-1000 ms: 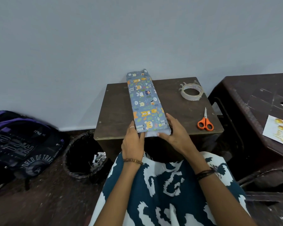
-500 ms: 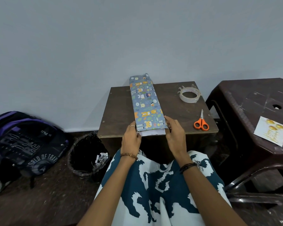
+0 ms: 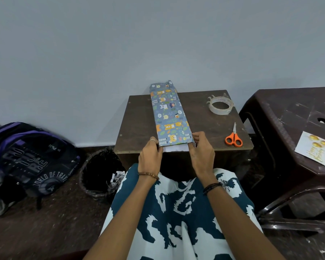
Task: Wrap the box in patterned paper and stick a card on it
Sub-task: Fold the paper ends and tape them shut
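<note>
A long narrow box wrapped in blue animal-patterned paper [image 3: 169, 115] lies lengthwise on the small brown table [image 3: 139, 119], its far end overhanging the back edge. At the near end a white strip of the paper's underside shows. My left hand [image 3: 150, 156] pinches the near left corner of the paper. My right hand [image 3: 201, 152] grips the near right corner, fingers curled over the edge. A white card with gold print [image 3: 314, 148] lies on the dark plastic stool [image 3: 289, 113] at the right.
A roll of clear tape [image 3: 220, 106] and orange-handled scissors [image 3: 234, 136] lie on the table's right side. A black bin [image 3: 101, 171] with paper scraps stands on the floor to the left, beside a purple and black backpack [image 3: 30, 158].
Both hands have settled on the two near corners of the paper; the right hand shifted from under the end to the right edge. The view has shifted slightly.
</note>
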The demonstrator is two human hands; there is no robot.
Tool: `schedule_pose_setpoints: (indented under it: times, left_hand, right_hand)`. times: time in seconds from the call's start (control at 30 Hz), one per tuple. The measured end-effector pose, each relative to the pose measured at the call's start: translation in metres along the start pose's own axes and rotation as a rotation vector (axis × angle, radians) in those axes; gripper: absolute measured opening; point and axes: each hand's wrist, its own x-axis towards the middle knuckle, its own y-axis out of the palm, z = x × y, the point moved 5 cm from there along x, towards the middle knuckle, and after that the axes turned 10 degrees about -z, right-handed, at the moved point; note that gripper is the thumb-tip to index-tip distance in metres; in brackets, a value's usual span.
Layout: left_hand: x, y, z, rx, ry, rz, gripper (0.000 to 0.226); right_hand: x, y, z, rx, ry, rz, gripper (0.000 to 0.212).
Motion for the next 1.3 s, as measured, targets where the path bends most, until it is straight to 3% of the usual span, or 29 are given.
schedule_pose_setpoints:
  times: [0.17, 0.37, 0.43, 0.5, 0.77, 1.07, 1.3]
  left_hand:
    - [0.0, -0.003, -0.002, 0.023, 0.028, -0.005, 0.017]
    - [0.001, -0.006, 0.001, -0.026, 0.041, 0.047, 0.012]
    - [0.001, -0.007, 0.006, -0.078, -0.003, 0.088, 0.006]
    - [0.001, -0.006, 0.013, -0.145, -0.04, 0.106, 0.018]
    - [0.019, -0.002, 0.036, -0.489, -0.311, 0.0, 0.035]
    - [0.027, 0.004, 0.031, -0.496, -0.179, 0.095, 0.034]
    - [0.029, 0.005, 0.029, -0.445, -0.068, 0.089, 0.024]
  right_hand:
    - [-0.001, -0.003, 0.002, -0.105, -0.088, -0.025, 0.016]
    - [0.0, -0.003, 0.0, -0.007, -0.115, 0.068, 0.006]
    - [0.002, -0.004, -0.004, 0.107, -0.077, 0.159, 0.014]
    - [0.005, -0.006, -0.007, 0.167, -0.054, 0.218, 0.024]
    - [0.016, -0.002, -0.014, 0.284, 0.008, 0.207, 0.023]
    - [0.021, 0.002, -0.017, 0.283, -0.065, 0.228, 0.041]
    - [0.024, 0.001, -0.014, 0.249, -0.156, 0.241, 0.039]
